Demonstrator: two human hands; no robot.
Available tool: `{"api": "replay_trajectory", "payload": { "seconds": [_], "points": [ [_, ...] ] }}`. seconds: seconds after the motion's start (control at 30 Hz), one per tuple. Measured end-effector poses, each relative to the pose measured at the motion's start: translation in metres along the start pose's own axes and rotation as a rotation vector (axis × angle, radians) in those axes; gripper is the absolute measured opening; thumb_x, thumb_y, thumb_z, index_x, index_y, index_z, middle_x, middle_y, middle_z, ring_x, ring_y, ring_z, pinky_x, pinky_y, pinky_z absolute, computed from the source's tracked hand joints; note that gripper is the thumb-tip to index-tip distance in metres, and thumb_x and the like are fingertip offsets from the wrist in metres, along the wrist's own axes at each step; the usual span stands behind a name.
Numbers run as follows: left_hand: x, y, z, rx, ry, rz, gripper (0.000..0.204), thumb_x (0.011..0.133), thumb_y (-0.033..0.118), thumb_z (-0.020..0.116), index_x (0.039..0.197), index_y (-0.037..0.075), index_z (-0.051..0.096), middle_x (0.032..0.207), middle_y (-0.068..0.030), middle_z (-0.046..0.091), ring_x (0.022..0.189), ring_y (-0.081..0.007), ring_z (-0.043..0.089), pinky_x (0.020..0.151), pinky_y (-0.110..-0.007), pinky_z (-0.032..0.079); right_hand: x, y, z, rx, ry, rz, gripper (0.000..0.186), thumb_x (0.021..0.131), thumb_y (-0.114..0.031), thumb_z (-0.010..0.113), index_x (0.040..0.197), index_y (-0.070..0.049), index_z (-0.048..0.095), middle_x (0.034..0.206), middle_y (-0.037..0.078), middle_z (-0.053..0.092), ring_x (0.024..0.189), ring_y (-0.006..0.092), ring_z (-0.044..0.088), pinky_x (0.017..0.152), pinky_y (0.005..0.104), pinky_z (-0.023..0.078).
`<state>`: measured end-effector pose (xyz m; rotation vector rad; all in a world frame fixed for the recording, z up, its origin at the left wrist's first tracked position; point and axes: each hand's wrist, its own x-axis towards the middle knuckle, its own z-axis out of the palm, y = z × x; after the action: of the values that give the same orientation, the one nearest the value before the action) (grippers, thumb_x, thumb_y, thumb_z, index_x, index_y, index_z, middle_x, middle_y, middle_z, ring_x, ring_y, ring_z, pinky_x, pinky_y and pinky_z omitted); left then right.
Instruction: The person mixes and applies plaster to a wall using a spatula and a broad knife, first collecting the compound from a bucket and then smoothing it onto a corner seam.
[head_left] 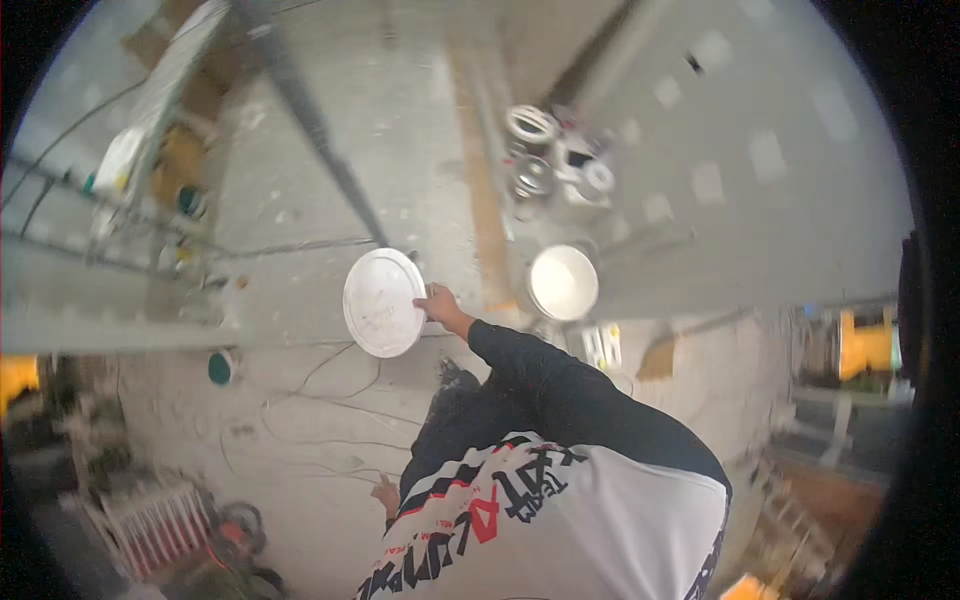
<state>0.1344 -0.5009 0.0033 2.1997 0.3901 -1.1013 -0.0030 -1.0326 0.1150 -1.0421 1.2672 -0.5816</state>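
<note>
Head view: the right hand (440, 304) grips a round white plastic lid (382, 303), likely light and stiff, sensibly by its rim; the left hand (385, 493) looks empty, loosely open.

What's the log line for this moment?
right hand: grips round white lid by edge | left hand: apparently empty | white bucket: right of lid

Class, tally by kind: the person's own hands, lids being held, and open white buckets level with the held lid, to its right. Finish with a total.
Hands: 2 (left hand, right hand)
Held lids: 1 (round white lid)
Open buckets: 1 (white bucket)
Total: 4
</note>
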Motion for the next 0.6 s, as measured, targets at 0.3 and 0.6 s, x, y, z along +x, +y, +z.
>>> {"api": "replay_trajectory", "payload": {
  "seconds": [0.3, 0.6],
  "points": [
    [0.015, 0.164, 0.009, 0.219, -0.183, 0.224, 0.037, 0.093, 0.04, 0.062, 0.099, 0.007, 0.046, 0.078, -0.0056, 0.051, 0.056, -0.0168, 0.05, 0.042, -0.031, 0.04, -0.05, 0.131, -0.213, 0.238, 0.477, 0.138, 0.03, 0.085, -0.015, 0.072, 0.109, 0.001, 0.064, 0.098, 0.009, 0.068, 0.081, 0.0181, 0.064, 0.066, 0.0338, 0.052],
    [-0.045, 0.272, 0.061, 0.603, -0.218, 0.268, 0.053, 0.093, 0.036, 0.064, 0.129, 0.013, 0.032, 0.088, -0.0074, 0.053, 0.071, -0.0183, 0.054, 0.057, -0.032, 0.049, -0.179, 0.305, -0.32, 0.795, 0.787, 0.133, 0.038, 0.092, -0.018, 0.065, 0.126, -0.003, 0.055, 0.109, 0.005, 0.065, 0.09, 0.016, 0.064, 0.075, 0.0323, 0.053]
  ]
}}
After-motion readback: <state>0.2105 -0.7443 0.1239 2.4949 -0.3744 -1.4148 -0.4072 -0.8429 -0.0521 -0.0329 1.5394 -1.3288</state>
